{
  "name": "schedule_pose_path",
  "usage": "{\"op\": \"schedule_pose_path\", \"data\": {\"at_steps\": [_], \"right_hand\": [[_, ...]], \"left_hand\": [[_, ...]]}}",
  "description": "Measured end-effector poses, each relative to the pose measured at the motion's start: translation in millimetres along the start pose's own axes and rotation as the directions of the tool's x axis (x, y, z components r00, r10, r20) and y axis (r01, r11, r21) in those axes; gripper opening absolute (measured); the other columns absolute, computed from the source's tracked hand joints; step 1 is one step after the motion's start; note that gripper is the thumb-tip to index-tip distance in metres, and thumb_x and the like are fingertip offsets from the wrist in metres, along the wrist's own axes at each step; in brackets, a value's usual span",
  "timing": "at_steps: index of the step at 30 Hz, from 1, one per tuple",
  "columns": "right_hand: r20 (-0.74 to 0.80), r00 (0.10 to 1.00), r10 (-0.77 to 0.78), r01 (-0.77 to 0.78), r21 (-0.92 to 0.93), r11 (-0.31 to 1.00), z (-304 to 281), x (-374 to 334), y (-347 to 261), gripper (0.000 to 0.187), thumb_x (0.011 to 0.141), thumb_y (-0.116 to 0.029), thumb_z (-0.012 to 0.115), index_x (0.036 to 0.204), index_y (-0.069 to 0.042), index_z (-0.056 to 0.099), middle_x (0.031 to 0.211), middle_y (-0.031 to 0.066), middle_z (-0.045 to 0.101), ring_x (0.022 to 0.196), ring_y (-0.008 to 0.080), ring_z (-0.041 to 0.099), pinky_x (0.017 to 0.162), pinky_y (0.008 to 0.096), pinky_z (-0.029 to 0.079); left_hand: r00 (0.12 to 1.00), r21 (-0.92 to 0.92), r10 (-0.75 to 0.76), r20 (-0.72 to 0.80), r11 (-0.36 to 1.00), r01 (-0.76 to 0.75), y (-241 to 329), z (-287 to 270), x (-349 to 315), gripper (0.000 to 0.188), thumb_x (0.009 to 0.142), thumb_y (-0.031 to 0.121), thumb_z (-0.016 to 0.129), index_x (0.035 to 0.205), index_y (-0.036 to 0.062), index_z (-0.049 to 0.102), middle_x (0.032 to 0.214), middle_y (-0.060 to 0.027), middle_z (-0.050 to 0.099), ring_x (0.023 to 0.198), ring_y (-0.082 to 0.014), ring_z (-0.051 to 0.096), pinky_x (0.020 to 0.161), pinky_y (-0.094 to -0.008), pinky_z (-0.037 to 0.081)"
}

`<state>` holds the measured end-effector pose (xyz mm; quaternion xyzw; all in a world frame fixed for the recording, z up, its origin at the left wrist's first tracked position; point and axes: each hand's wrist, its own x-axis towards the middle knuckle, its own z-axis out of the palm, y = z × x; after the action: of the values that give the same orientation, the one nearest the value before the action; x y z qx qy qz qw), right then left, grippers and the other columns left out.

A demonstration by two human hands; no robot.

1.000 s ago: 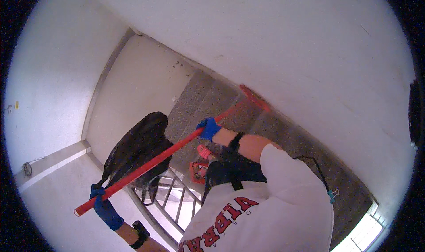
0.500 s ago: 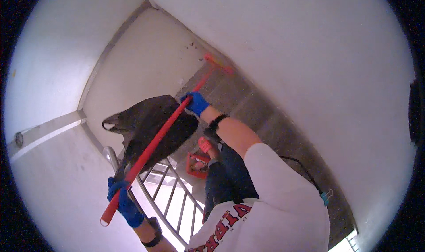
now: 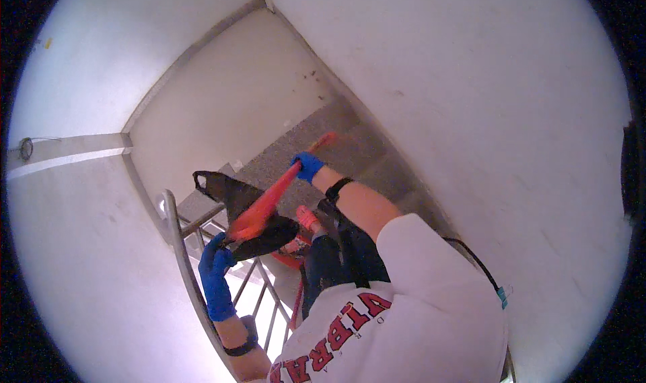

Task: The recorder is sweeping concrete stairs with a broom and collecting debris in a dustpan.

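My right hand, in a blue glove, is closed around the shaft of a long red broom. The broom slants across in front of me, its head blurred beyond that hand. My left hand, also gloved in blue, pinches the edge of a black plastic bag. The broom's near end is smeared by motion close to the left fingertips, and whether they touch it I cannot tell. The bag hangs crumpled behind and below the shaft, one handle loop sticking out to the left.
A metal stair railing with bars runs along my left. Grey-brown steps lie ahead beside a white wall. A red object, partly hidden, lies by my pinkish-red shoe. A black cord with a teal clip hangs at my right side.
The broom has been drawn back toward me, its near end shifting from below my left hand to its fingertips. My left hand has moved up and right. The bag has folded smaller.
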<state>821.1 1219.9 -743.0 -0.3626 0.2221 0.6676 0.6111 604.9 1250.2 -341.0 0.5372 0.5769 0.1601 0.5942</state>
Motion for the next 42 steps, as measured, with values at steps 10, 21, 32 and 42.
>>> {"op": "schedule_pose_path", "data": {"at_steps": [10, 21, 32, 42], "right_hand": [[0.149, 0.987, 0.058, 0.095, -0.840, 0.534, 44, -205, -34, 0.018, 0.073, -0.020, 0.042, 0.061, -0.008, 0.046, 0.050, 0.0001, 0.041, 0.041, 0.0102, 0.039, 0.038, 0.0212, 0.033], [-0.104, 0.783, 0.614, -0.472, -0.743, 0.475, 54, -209, 34, 0.022, 0.076, -0.023, 0.041, 0.080, -0.003, 0.050, 0.052, -0.0020, 0.044, 0.043, 0.0069, 0.041, 0.038, 0.0176, 0.031], [0.002, 0.635, 0.773, -0.474, -0.789, 0.391, 47, -136, 188, 0.014, 0.074, -0.021, 0.046, 0.076, -0.008, 0.051, 0.058, -0.0001, 0.049, 0.048, 0.0093, 0.045, 0.045, 0.0208, 0.038], [-0.259, 0.686, 0.680, -0.267, -0.959, -0.095, 35, -107, 117, 0.019, 0.070, -0.027, 0.049, 0.068, -0.008, 0.052, 0.053, -0.0001, 0.048, 0.044, 0.0090, 0.044, 0.039, 0.0210, 0.035]], "left_hand": [[0.920, -0.255, -0.255, -0.297, 0.950, 0.181, -87, -88, -74, 0.025, 0.074, 0.018, 0.043, 0.094, 0.0043, 0.050, 0.072, -0.0010, 0.047, 0.064, -0.0066, 0.044, 0.057, -0.0181, 0.038], [0.819, -0.145, -0.219, -0.531, 0.975, 0.167, -170, -171, -165, 0.027, 0.074, 0.019, 0.044, 0.095, 0.0026, 0.048, 0.068, -0.0012, 0.047, 0.061, -0.0077, 0.045, 0.056, -0.0195, 0.039], [0.610, -0.433, -0.478, -0.632, 0.871, 0.234, -216, -163, -244, 0.026, 0.075, 0.017, 0.043, 0.095, 0.0002, 0.048, 0.068, -0.0039, 0.049, 0.061, -0.0107, 0.048, 0.057, -0.0218, 0.041], [0.593, -0.452, -0.528, -0.608, 0.844, 0.288, -235, -189, -228, 0.024, 0.077, 0.019, 0.042, 0.094, 0.0030, 0.049, 0.069, -0.0038, 0.050, 0.062, -0.0110, 0.050, 0.055, -0.0216, 0.042]]}}
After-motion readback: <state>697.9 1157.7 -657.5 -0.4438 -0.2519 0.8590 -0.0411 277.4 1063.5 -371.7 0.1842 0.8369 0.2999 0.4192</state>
